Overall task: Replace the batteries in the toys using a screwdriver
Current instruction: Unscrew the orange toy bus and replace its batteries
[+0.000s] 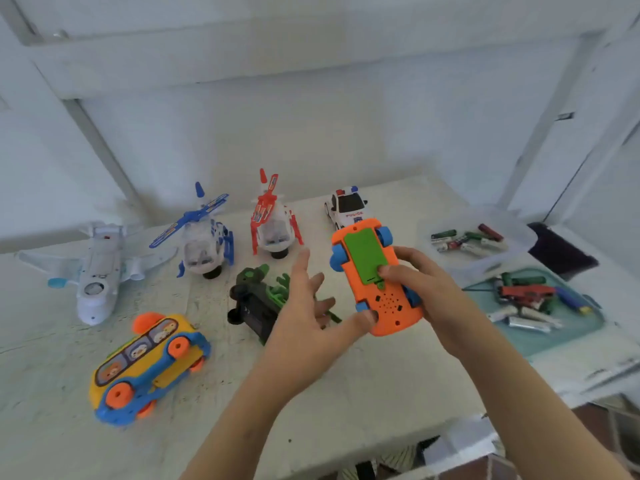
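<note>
Two bare forearms are reaching in from the bottom edge over the white table (346, 393). The left hand (311, 317) is hovering with its fingers spread and mostly straight, and its thumb tip is touching the near end of the orange toy car (388, 306). The right hand (422, 289) is gripping that car from the right side, fingers curling round its edge, while the thumb is pressing on the lower lip of the green battery cover (363, 258). The car is being held above the table, underside up, its blue wheels sticking out at the sides and the cover sitting in place.

On the table, a yellow bus (149, 365) is lying tipped on its side at the near left, and a green and black toy (252, 303) is lying partly behind the left hand. Along the far edge, a white airplane (97, 268), a blue helicopter (204, 237), a red helicopter (273, 223) and a police car (346, 206) are standing in a row. To the right, a clear container (512, 244) is holding loose batteries (464, 242), and nearer, a teal tray (588, 323) is holding more batteries, a red object and a blue-handled tool (571, 301) that may be the screwdriver, well apart from both hands
</note>
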The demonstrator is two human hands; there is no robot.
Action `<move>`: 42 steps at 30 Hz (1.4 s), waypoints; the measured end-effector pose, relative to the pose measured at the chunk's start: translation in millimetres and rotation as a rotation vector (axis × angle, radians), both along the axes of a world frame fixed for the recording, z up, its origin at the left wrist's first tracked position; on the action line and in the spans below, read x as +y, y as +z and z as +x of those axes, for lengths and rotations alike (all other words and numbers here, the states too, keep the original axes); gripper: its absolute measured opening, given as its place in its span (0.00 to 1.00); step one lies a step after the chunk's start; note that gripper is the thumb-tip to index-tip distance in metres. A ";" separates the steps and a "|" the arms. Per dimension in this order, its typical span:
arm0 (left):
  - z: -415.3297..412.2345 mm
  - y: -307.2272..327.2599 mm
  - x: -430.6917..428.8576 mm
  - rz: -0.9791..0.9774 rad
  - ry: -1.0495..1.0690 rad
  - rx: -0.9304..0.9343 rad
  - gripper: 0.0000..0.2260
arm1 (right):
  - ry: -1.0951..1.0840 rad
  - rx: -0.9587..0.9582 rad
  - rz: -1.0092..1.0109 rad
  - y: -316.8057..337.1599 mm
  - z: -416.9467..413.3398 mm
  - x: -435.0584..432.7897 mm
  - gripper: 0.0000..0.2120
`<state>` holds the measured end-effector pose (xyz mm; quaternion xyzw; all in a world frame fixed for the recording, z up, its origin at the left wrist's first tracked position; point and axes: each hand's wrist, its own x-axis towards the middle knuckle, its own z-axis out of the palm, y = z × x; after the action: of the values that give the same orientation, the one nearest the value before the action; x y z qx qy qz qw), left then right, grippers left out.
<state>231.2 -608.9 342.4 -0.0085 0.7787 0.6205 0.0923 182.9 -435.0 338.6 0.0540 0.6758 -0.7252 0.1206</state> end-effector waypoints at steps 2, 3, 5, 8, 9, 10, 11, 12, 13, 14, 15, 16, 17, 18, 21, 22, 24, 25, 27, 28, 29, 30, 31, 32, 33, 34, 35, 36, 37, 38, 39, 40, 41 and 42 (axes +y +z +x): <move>6.0 -14.4 22.7 -0.050 -0.093 0.019 0.54 | -0.031 -0.060 0.013 -11.6 3.6 19.4 0.14; 7.9 -20.2 34.0 -0.068 -0.129 0.047 0.54 | -0.034 -0.081 0.020 -16.4 6.0 27.7 0.14; 9.8 -29.3 55.6 -0.026 -0.173 0.094 0.55 | -0.032 -0.106 0.031 -24.4 9.7 42.4 0.13; 7.3 -39.9 83.2 0.031 -0.189 0.101 0.51 | -0.031 -0.122 0.064 -34.5 14.2 58.9 0.14; 5.8 -45.3 89.1 0.044 -0.165 0.119 0.49 | -0.035 -0.117 0.088 -37.3 15.2 62.6 0.15; 4.1 -53.7 92.8 0.049 -0.130 0.130 0.47 | -0.034 -0.103 0.116 -39.4 16.0 65.4 0.15; 3.2 -61.0 96.1 0.043 -0.096 0.136 0.46 | -0.028 -0.083 0.142 -41.3 16.6 68.2 0.16; 3.3 -66.2 99.7 0.033 -0.072 0.148 0.47 | -0.016 -0.060 0.165 -43.0 16.6 70.7 0.16; 3.9 -69.7 103.6 0.024 -0.052 0.159 0.48 | 0.000 -0.038 0.193 -44.9 16.2 73.0 0.16; 4.9 -72.5 107.6 0.026 -0.031 0.160 0.50 | 0.022 -0.012 0.232 -45.9 15.8 75.7 0.15; 5.6 -74.5 112.1 0.026 -0.010 0.159 0.51 | 0.050 0.014 0.286 -47.6 15.0 78.5 0.14; 5.7 -76.1 116.0 0.020 0.010 0.166 0.51 | 0.087 0.037 0.345 -48.4 14.6 81.2 0.12; 5.4 -78.3 119.3 0.012 0.026 0.183 0.50 | 0.122 0.054 0.397 -48.6 14.2 83.9 0.11; 5.0 -81.8 122.4 0.005 0.039 0.199 0.49 | 0.143 0.074 0.438 -48.7 13.1 87.4 0.11; 5.5 -92.4 130.7 -0.031 0.064 0.249 0.45 | 0.031 0.223 0.593 -46.4 7.3 107.8 0.12; 6.3 -95.2 132.7 -0.044 0.081 0.264 0.45 | -0.054 0.287 0.656 -43.0 5.5 117.5 0.11; 8.2 -99.1 136.4 -0.060 0.123 0.284 0.45 | -0.172 0.349 0.760 -40.5 1.4 141.7 0.09; 8.4 -100.8 138.5 -0.054 0.146 0.289 0.44 | -0.210 0.361 0.822 -41.9 -1.5 154.2 0.09; 7.5 -104.9 142.7 -0.030 0.182 0.302 0.44 | -0.239 0.366 1.011 -43.6 -6.1 177.6 0.11; 7.0 -106.3 145.3 -0.029 0.190 0.315 0.43 | -0.212 0.343 1.130 -44.2 -7.8 187.4 0.14; 6.5 -107.1 147.8 -0.035 0.194 0.328 0.43 | -0.156 0.301 1.257 -44.2 -9.0 195.4 0.16; 5.5 -107.7 150.0 -0.039 0.198 0.338 0.42 | -0.091 0.259 1.374 -43.4 -9.6 201.4 0.18; 4.3 -108.4 151.6 -0.041 0.202 0.346 0.42 | -0.043 0.233 1.453 -43.2 -10.3 205.8 0.18; 3.1 -109.0 153.2 -0.045 0.210 0.354 0.42 | -0.027 0.233 1.477 -43.8 -11.1 209.3 0.17; 2.1 -109.5 153.6 -0.051 0.219 0.362 0.42 | -0.032 0.248 1.457 -45.3 -12.3 211.2 0.15; 1.4 -110.2 154.0 -0.059 0.230 0.370 0.42 | -0.045 0.280 1.406 -46.8 -13.3 212.3 0.13; 0.9 -111.4 154.3 -0.062 0.241 0.379 0.41 | -0.062 0.315 1.319 -47.9 -13.9 213.0 0.12; 0.5 -112.3 154.8 -0.058 0.251 0.383 0.41 | -0.085 0.344 1.193 -48.9 -14.5 214.0 0.10; 0.3 -112.9 155.3 -0.052 0.261 0.384 0.41 | -0.110 0.365 1.038 -49.1 -14.4 214.2 0.09; 0.2 -113.3 155.7 -0.054 0.267 0.384 0.41 | -0.134 0.380 0.884 -47.5 -13.5 213.2 0.09; 0.1 -113.7 156.2 -0.064 0.267 0.389 0.40 | -0.154 0.400 0.736 -44.4 -12.4 210.7 0.09; -0.3 -114.1 156.5 -0.076 0.263 0.395 0.40 | -0.162 0.423 0.589 -40.4 -11.3 206.6 0.08; -0.7 -115.0 156.6 -0.088 0.259 0.401 0.40 | -0.161 0.450 0.440 -35.7 -9.7 201.2 0.09; -1.4 -116.0 156.5 -0.101 0.255 0.409 0.39 | -0.164 0.481 0.322 -30.8 -8.2 195.1 0.09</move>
<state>229.7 -452.4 226.4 0.0143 0.8040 0.5761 -0.1469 174.7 -239.9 307.9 -0.0466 0.7846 -0.6081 -0.1119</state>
